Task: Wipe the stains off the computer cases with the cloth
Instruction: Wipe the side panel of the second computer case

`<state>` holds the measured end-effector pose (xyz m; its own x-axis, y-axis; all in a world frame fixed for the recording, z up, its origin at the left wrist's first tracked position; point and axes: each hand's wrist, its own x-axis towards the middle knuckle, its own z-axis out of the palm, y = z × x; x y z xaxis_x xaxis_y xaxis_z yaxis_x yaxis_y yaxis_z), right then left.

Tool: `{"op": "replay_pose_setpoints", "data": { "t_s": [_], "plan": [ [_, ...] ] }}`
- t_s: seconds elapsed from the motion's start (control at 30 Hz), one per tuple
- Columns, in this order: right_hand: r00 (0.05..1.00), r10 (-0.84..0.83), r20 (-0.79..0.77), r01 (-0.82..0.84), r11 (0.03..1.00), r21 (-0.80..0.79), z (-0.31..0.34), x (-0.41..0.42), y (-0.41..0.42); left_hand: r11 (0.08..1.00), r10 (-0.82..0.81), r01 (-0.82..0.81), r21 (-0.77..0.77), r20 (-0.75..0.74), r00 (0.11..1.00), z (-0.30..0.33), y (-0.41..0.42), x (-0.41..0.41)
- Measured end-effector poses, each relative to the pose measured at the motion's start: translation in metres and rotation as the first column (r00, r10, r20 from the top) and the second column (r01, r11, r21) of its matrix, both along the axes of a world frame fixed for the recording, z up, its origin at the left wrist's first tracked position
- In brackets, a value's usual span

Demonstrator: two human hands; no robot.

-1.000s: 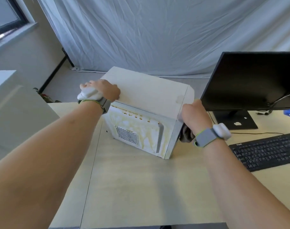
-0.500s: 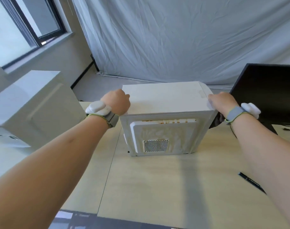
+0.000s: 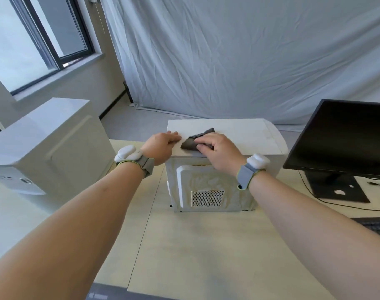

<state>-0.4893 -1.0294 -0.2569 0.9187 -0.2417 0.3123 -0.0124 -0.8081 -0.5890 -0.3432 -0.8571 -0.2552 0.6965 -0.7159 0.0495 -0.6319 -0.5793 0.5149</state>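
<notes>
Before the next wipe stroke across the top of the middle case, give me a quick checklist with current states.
1. Grey cloth on the top panel of the white computer case: ok.
2. Right hand holding the cloth down: ok.
3. Left hand steadying the case at its left top edge: ok.
4. Case upright on the desk: ok.
5. Path to the right along the top free, monitor standing apart: ok.
6. Stains left on the top panel: cannot tell; yellowish marks show on the near face.
</notes>
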Motion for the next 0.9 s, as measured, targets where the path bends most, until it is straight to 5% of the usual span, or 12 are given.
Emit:
{"op": "replay_pose_setpoints", "data": {
  "t_s": [0.23, 0.4, 0.5, 0.67, 0.9],
  "plan": [
    [0.989, 0.146, -0.008, -0.146, 0.989, 0.010, -0.009, 0.023, 0.033, 0.983, -0.021, -0.026, -0.181, -0.250, 0.968, -0.005, 0.003, 0.003],
    [0.969, 0.207, -0.138, -0.202, 0.978, 0.046, 0.003, 0.031, 0.043, 0.982, -0.060, 0.006, -0.189, -0.280, 0.958, -0.004, 0.009, 0.009],
    [0.976, 0.177, -0.128, -0.186, 0.980, -0.065, 0.004, 0.036, 0.049, 0.976, -0.081, 0.013, -0.219, -0.309, 0.948, -0.003, 0.009, 0.009],
    [0.994, -0.030, -0.106, -0.029, 0.855, -0.518, -0.009, 0.049, 0.066, 0.984, -0.054, 0.004, -0.176, -0.285, 0.957, 0.000, 0.009, 0.008],
    [1.000, 0.015, -0.020, -0.023, 0.875, -0.483, -0.018, 0.028, 0.044, 0.985, -0.067, 0.024, -0.169, -0.260, 0.963, -0.001, 0.006, 0.002]
  ]
}}
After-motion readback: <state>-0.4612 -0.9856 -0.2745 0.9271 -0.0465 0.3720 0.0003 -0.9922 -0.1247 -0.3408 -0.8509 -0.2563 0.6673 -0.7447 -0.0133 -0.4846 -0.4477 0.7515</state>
